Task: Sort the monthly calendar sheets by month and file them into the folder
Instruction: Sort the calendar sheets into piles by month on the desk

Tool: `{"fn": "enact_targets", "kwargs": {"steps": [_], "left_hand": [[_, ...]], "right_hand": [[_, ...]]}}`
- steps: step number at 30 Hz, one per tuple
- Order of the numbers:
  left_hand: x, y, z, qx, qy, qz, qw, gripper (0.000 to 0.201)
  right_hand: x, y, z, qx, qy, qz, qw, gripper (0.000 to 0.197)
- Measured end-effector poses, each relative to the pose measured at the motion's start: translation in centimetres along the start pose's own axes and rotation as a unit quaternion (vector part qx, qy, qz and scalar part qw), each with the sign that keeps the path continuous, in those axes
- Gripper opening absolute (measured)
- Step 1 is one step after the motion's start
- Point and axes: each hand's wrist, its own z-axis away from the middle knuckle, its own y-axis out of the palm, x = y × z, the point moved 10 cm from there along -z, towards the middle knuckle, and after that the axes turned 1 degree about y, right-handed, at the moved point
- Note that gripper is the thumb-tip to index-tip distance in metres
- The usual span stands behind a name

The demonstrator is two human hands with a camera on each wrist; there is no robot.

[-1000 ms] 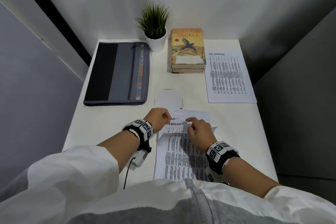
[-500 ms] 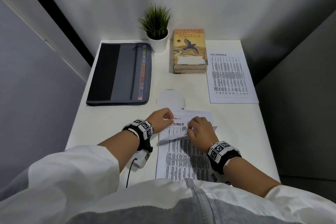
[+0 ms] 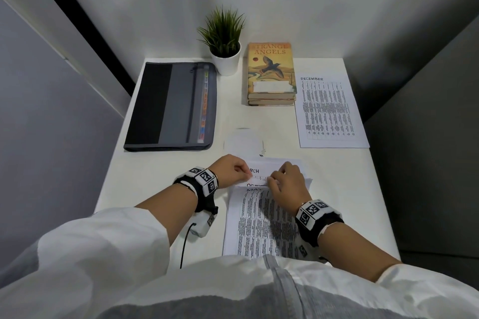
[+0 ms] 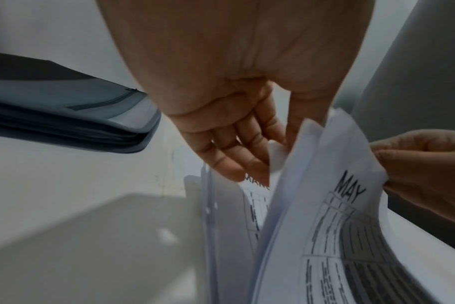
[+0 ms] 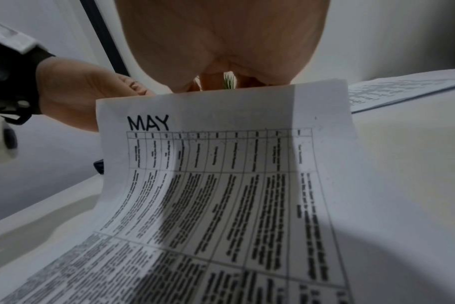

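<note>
A stack of calendar sheets [image 3: 261, 225] lies at the table's near edge, its top edges lifted and fanned. My left hand [image 3: 246, 175] pinches the rear sheets at the top left, where "MARCH" shows. My right hand [image 3: 271, 181] pinches the front sheets; "OCTOBER" and "MAY" show beneath it. In the left wrist view my left hand [image 4: 273, 156] holds a white sheet edge between thumb and fingers, while my right hand [image 4: 403, 164] grips the MAY sheet [image 4: 351, 205]. The MAY sheet [image 5: 221, 164] curves up towards my right hand [image 5: 218, 82]. The grey zip folder [image 3: 171, 106] lies closed at the left.
A single DECEMBER sheet [image 3: 331, 111] lies flat at the right back. Two stacked books [image 3: 270, 72] and a potted plant [image 3: 225, 44] stand at the back by the wall. Bare table [image 3: 155, 176] stretches between the folder and the stack.
My fingers have leafed through the sheets' top edges: FEBRUARY showed first, then OCTOBER, and now MARCH, OCTOBER and MAY are exposed. Both hands stayed over the stack.
</note>
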Motion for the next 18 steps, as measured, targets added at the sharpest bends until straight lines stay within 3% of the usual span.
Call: {"fn": "enact_targets", "kwargs": {"steps": [4, 9, 12, 18], "left_hand": [[-0.2, -2.6, 0.1, -0.118, 0.001, -0.076, 0.990, 0.019], [0.3, -2.1, -0.6, -0.085, -0.011, -0.179, 0.980, 0.025], [-0.3, -1.9, -0.3, -0.086, 0.011, -0.204, 0.975, 0.021], [-0.4, -1.5, 0.2, -0.089, 0.020, -0.124, 0.988, 0.025]], "right_hand": [[-0.1, -0.2, 0.0, -0.008, 0.003, -0.004, 1.000, 0.032], [-0.4, 0.5, -0.4, 0.029, 0.031, -0.057, 0.998, 0.022], [-0.7, 1.2, -0.4, 0.056, 0.038, -0.035, 0.997, 0.038], [-0.8, 2.1, -0.6, 0.082, 0.029, 0.023, 0.996, 0.048]]}}
